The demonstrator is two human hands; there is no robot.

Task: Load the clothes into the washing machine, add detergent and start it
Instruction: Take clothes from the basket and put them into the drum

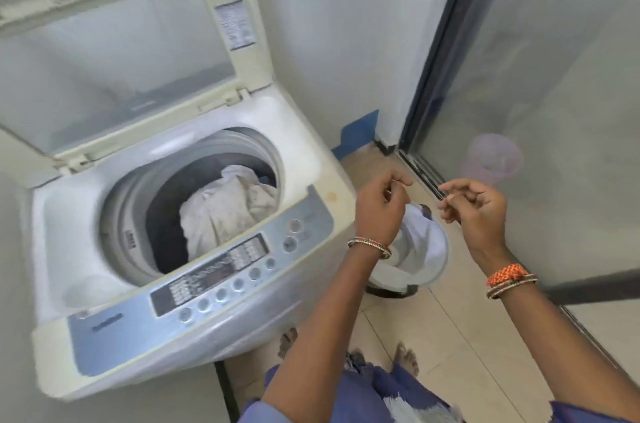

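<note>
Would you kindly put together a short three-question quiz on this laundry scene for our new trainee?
1. True or false: the lid of the washing machine is raised.
2. Which is visible inside the drum? A) a whitish cloth B) a detergent bottle C) nothing
3. Fill in: both hands, left and right, are over the ____ on the floor, which holds white cloth.

Key
1. True: the lid stands up behind the opening.
2. A: the whitish cloth lies in the drum.
3. Bucket: it stands beside the machine, and neither hand holds anything that can be made out.
</note>
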